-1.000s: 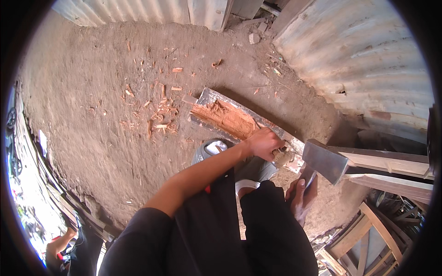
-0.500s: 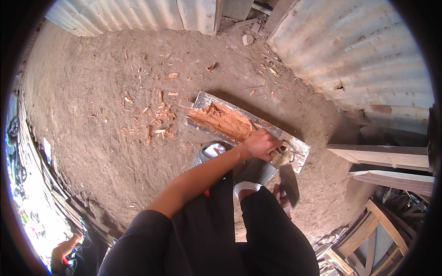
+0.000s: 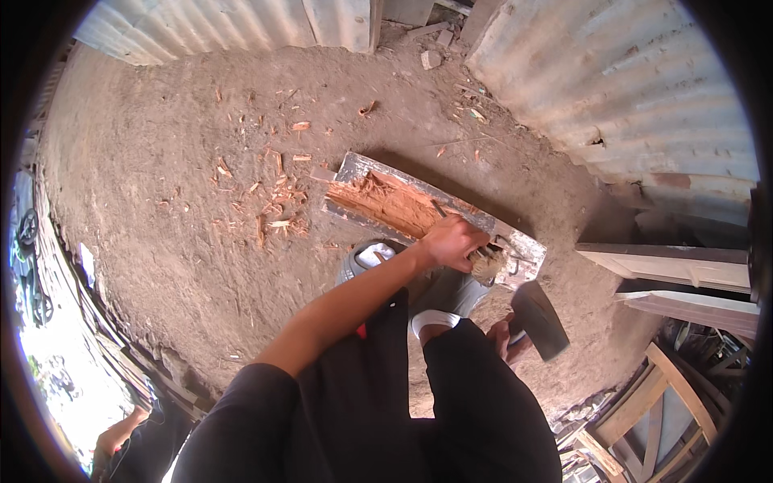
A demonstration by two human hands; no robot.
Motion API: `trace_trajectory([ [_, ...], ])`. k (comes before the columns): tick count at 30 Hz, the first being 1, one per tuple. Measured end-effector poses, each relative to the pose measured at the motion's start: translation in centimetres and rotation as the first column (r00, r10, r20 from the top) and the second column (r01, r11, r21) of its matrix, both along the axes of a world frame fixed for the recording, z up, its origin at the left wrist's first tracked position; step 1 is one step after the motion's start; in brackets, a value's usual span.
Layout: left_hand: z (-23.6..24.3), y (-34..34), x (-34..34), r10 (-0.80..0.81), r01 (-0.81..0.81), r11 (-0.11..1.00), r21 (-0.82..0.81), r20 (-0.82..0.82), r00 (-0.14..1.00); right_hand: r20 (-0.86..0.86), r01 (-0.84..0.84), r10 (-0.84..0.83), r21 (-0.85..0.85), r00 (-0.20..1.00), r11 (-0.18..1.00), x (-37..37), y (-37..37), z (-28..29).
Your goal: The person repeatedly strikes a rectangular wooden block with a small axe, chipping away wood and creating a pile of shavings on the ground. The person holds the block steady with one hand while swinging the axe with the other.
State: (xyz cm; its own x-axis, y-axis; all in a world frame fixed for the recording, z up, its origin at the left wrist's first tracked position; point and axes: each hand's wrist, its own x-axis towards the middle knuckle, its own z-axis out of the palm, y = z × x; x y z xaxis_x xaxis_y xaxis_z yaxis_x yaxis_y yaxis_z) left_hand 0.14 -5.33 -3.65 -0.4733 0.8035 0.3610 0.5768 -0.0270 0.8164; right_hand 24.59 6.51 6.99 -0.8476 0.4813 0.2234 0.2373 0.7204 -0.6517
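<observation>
A long wooden block (image 3: pixel 394 208) lies aslant on the dirt ground, with an orange-brown hollow cut along its top and worn, pale paint at its ends. My left hand (image 3: pixel 452 241) is closed around a chisel, whose thin metal blade (image 3: pixel 438 208) slants into the hollow. The frayed, mushroomed handle end (image 3: pixel 487 266) sticks out on the right of the fist. Low on the right, beside my knee, my right hand (image 3: pixel 507 340) grips a mallet with a dark blocky head (image 3: pixel 539 320). The head is apart from the chisel, and most of its handle is hidden.
Wood chips (image 3: pixel 278 201) are scattered left of the block. Corrugated metal sheets (image 3: pixel 636 97) stand at the far side and right. Wooden boards (image 3: pixel 668 270) and a wooden frame (image 3: pixel 644 402) lie to the right. Another person's arm (image 3: pixel 121 431) shows at the lower left.
The mallet has swung away from the chisel's handle end, down and to the right. My left hand holds the chisel in nearly the same place.
</observation>
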Motion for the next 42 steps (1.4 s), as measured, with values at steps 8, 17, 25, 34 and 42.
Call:
trace_trajectory([
  [8,-0.1,0.0,-0.1,0.001,-0.002,1.000,0.018,0.042,0.999,0.182,-0.065,0.062,0.011,0.981,0.998,3.4,1.2,-2.7],
  [17,0.6,-0.4,-0.2,-0.013,0.014,0.999,-0.053,0.035,0.999,0.405,0.198,0.032,-0.511,0.914,0.836,-0.6,-0.3,0.5],
  [25,1.1,-1.8,-0.1,-0.265,0.261,0.960,-0.104,-0.025,0.964,0.235,0.211,-0.108,-0.475,0.966,0.854,1.3,-1.8,2.6],
  [34,3.2,-6.6,-1.6,-0.078,0.078,0.997,0.004,0.056,0.995,0.263,0.147,-0.028,-0.444,0.964,0.884,-0.9,-2.3,6.3],
  [42,-2.1,-7.4,-3.5,0.018,-0.332,0.916,0.224,0.805,0.593,0.213,0.106,0.000,-0.484,0.977,0.869,-1.0,-1.6,5.8],
])
